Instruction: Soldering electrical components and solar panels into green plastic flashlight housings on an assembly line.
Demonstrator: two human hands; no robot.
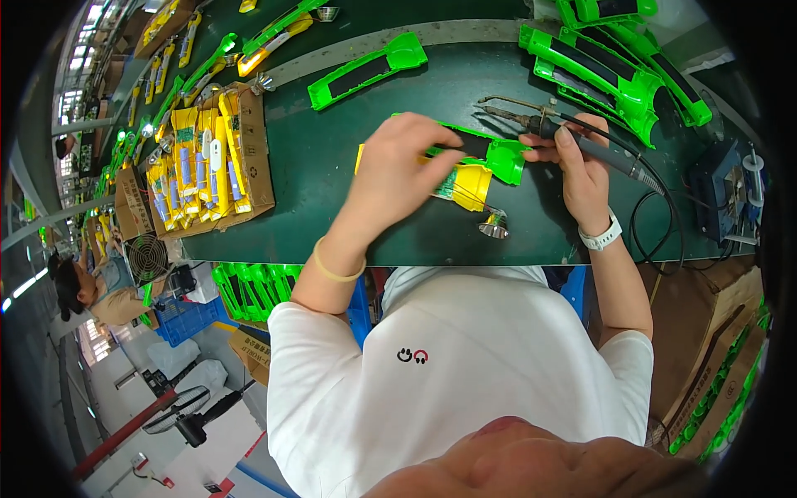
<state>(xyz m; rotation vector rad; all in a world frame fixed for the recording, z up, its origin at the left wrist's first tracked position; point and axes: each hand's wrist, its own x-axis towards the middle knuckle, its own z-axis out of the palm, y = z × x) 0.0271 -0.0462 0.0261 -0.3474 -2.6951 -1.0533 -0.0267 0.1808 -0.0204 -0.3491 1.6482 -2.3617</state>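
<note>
My left hand [400, 170] curls over a yellow casing [471, 187] and a green shell [503, 158] on the bench. Its thumb and forefinger bend close together above them; what they pinch, if anything, is hidden. Part of a green circuit board [447, 184] shows in the yellow casing beside my thumb. A thin wire runs from the casing to a small shiny reflector cup [493, 224] near the bench's front edge. My right hand [581, 166] is closed around a soldering iron [573, 141], its tip pointing left above the far side of the green shell. A thin metal tube runs along the iron.
A cardboard box [264, 162] of yellow casings stands at left. One green shell [365, 71] lies farther back; several more [594, 70] are piled at back right. A dark soldering station [716, 187] sits at right, its black cable [635, 217] looping over the bench edge.
</note>
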